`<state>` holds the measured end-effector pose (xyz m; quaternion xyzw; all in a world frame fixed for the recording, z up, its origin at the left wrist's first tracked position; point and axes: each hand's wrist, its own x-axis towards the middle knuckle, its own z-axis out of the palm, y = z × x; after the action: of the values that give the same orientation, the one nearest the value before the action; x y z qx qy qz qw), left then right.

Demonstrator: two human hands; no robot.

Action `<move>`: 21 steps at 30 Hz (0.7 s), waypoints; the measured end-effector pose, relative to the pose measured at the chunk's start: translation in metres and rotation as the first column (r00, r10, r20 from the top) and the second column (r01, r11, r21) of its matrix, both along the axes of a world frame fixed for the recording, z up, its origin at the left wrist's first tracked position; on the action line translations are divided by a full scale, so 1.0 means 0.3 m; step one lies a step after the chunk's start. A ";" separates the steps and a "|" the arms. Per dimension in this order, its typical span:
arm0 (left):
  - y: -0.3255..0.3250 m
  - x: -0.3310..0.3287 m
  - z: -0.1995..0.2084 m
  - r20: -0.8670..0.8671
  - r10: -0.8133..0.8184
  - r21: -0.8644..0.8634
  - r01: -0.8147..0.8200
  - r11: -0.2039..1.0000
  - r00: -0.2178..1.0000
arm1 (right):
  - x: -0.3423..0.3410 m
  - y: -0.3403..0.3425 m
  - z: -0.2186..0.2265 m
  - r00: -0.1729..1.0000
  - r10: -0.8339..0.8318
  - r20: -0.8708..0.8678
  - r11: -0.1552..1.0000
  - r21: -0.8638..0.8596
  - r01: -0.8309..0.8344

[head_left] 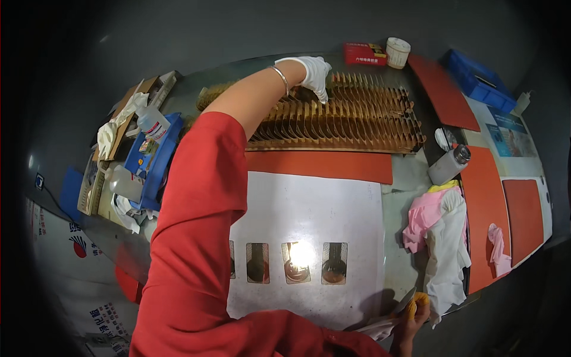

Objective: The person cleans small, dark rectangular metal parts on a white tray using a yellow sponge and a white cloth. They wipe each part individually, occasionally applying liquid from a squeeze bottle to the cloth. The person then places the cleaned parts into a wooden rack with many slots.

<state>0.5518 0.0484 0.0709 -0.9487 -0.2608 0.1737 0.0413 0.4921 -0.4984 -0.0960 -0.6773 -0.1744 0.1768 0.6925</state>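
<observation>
My left arm in a red sleeve reaches to the far side of the table. At its end my left hand (pixel 314 77), in a white glove, is over the long brown rack (pixel 333 143) of upright thin plates. Its fingers are bent down among the plates; what they grip is mostly hidden. Low at the right, my right hand (pixel 419 310) is closed, yellow covers on its fingertips, around a thin pale flat piece (pixel 407 299). White cloth (pixel 379 329) lies against that wrist. Several small rectangular plates (pixel 334 263) with dark round patterns lie in a row on the white sheet (pixel 315 208).
Left stands a blue tray (pixel 169 143) with plastic bottles (pixel 151 123). A pump bottle (pixel 450 165) and pink and white cloths (pixel 446 238) are at right, beside red mats (pixel 485 202). Behind the rack sit a red box (pixel 364 55), a white tub (pixel 397 52) and a blue bin (pixel 482 80).
</observation>
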 end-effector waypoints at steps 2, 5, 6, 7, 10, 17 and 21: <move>-0.009 0.018 -0.015 -0.039 -0.039 0.075 0.042 0.996 0.998 | 0.000 0.020 0.024 0.999 -0.032 -0.019 0.999 -0.030 0.032; -0.022 0.054 -0.030 -0.079 -0.109 0.005 0.109 0.994 0.991 | -0.001 0.019 0.016 0.997 -0.070 -0.009 0.996 -0.055 0.070; -0.045 0.046 -0.035 -0.007 -0.072 0.014 0.072 0.997 0.997 | 0.003 0.007 0.004 0.996 -0.059 0.063 0.997 -0.053 0.063; -0.061 0.025 -0.030 0.062 -0.030 0.021 0.028 0.999 0.998 | 0.004 0.005 0.011 0.999 -0.049 0.017 0.996 -0.071 0.050; -0.116 -0.145 0.092 0.182 -0.135 -0.093 0.154 0.984 0.974 | 0.018 -0.022 -0.016 0.996 0.000 0.085 0.997 -0.071 0.006; -0.625 -0.604 -0.102 0.519 -0.142 -0.140 0.247 0.959 0.843 | 0.003 0.007 -0.009 0.998 -0.027 -0.059 0.999 0.044 0.029; -0.909 -0.835 -0.298 0.439 -0.015 -0.233 0.130 0.964 0.898 | 0.003 0.018 0.004 0.996 0.040 -0.083 0.996 0.086 -0.033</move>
<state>0.3014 -0.2242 -0.0185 -0.9699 -0.2030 -0.0112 -0.1341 0.4930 -0.4931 -0.0948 -0.6360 -0.1645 0.2104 0.7240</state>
